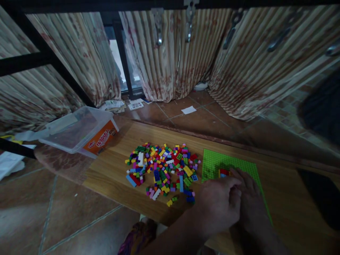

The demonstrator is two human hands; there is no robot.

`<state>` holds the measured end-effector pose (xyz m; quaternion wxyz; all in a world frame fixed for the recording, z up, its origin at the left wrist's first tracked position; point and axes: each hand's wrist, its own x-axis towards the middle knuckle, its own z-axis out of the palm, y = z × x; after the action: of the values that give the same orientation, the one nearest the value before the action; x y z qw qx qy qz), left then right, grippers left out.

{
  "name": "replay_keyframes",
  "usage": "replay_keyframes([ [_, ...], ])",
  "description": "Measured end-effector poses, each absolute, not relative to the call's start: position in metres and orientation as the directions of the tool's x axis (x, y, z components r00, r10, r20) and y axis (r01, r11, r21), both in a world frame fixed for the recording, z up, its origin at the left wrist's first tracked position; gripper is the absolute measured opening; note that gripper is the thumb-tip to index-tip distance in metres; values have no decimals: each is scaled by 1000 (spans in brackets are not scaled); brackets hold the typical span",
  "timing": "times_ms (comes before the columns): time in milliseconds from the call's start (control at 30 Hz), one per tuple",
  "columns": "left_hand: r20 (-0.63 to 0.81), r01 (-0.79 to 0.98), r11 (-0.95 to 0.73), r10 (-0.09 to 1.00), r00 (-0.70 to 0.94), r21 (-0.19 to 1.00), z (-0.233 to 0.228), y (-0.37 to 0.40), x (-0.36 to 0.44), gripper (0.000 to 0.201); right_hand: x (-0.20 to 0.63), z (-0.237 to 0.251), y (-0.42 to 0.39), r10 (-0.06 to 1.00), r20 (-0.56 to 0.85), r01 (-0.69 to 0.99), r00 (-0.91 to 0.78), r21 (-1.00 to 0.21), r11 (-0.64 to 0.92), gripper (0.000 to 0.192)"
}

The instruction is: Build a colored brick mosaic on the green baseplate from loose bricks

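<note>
Hands work together on the green baseplate (228, 163): left hand (219, 203) and right hand (251, 202), fingers curled, pressing small red bricks (224, 172) at its near-left part. Loose brick pile (162, 170) lies left of the baseplate on the desk (287, 198). Placing looks underway; another brick seems needed.

We see the brick pile (162, 169) on the board (127, 198), baseplate (215, 161) right of it, tub (79, 131) behind-left, both hands on the baseplate

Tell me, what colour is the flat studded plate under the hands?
Bright green baseplate, seen best in the head view.
</note>
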<state>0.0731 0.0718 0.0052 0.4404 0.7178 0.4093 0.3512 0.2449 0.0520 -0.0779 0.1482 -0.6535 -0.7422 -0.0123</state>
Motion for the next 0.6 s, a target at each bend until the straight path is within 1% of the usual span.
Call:
replay_keyframes([
  [200,124,317,-280,893,433,906,6,68,75,30,242,-75,54,971,229,973,-69,-201,117,57],
  [333,131,338,-309,879,459,889,8,62,77,30,238,-71,55,974,228,964,-11,-257,71,51],
  [433,159,343,-353,861,483,871,8,58,80,27,235,-67,58,964,264,934,46,-353,52,48],
  [500,188,331,-377,855,483,865,8,57,83,25,236,-60,61,958,276,886,83,-460,56,49],
  [567,197,300,-367,859,472,880,9,56,85,22,239,-49,65,942,279,825,186,-565,4,50],
  [600,190,279,-348,864,466,895,11,55,86,21,241,-42,67,921,278,789,273,-612,-49,49],
])
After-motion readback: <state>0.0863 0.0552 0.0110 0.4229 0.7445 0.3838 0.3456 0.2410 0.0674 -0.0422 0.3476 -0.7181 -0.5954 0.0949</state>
